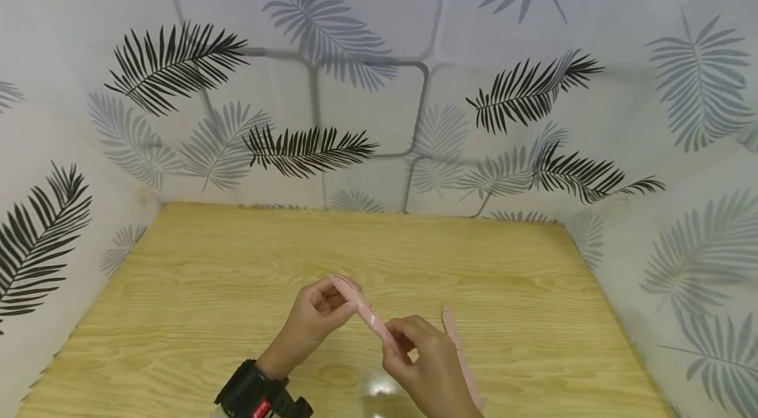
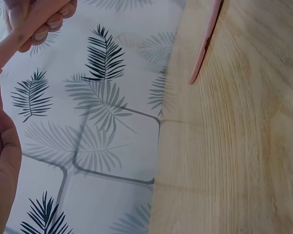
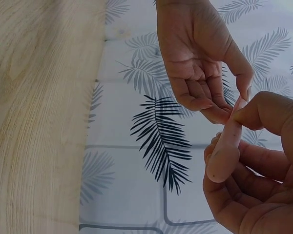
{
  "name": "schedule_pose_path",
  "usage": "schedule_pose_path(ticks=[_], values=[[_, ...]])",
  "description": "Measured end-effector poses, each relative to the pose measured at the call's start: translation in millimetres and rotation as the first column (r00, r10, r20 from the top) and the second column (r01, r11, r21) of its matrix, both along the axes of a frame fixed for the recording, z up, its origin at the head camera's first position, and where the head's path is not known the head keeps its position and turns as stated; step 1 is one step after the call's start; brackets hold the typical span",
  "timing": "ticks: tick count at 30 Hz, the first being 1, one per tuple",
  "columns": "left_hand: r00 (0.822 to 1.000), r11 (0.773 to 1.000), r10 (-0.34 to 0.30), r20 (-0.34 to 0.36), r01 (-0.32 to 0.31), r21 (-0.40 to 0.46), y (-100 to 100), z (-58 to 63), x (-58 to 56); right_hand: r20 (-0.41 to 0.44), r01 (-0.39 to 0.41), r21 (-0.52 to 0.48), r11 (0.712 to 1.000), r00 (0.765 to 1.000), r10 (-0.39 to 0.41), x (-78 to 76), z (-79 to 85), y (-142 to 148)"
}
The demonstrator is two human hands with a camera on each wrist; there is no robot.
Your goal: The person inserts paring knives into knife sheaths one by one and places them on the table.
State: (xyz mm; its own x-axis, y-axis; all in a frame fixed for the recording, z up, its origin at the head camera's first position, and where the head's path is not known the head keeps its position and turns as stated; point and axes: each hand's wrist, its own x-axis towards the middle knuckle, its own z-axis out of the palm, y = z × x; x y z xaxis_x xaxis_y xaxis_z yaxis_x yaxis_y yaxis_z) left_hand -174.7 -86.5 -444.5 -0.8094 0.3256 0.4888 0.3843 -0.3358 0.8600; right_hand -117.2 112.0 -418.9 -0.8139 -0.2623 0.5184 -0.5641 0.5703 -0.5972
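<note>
A slender pink piece [image 1: 372, 319], with rounded ends and a shiny spot midway, is held up slantwise above the table. My left hand [image 1: 318, 314] pinches its upper-left end between thumb and fingers. The lower-right end is gripped by my right hand [image 1: 428, 360], whose fingers cover part of it. In the right wrist view, a broad rounded end of the pink piece [image 3: 224, 163] sticks out past the right thumb, with a small dark dot on it. Its exact kind cannot be told. A second long pink piece [image 1: 453, 332] lies beside the right hand, partly hidden by it.
The wooden-topped table [image 1: 249, 253] stretches out around both hands. White cloth with leaf prints [image 1: 367, 108] hangs behind it and along both sides. A black strap with a small device [image 1: 254, 395] is worn on the left wrist.
</note>
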Motion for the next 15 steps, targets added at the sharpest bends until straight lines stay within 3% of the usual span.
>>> schedule_pose_path(ticks=[5, 15], values=[[1.000, 1.000, 0.011, 0.013, -0.011, 0.010, -1.3, -0.4, 0.9, 0.027, 0.020, 0.057, 0.998, 0.999, -0.021, 0.6, 2.7, -1.2], [1.000, 1.000, -0.004, 0.003, 0.004, 0.023, -2.6, 1.3, -0.8, 0.016, 0.017, 0.060, 0.998, 1.000, -0.018, -0.3, 4.7, -2.0]])
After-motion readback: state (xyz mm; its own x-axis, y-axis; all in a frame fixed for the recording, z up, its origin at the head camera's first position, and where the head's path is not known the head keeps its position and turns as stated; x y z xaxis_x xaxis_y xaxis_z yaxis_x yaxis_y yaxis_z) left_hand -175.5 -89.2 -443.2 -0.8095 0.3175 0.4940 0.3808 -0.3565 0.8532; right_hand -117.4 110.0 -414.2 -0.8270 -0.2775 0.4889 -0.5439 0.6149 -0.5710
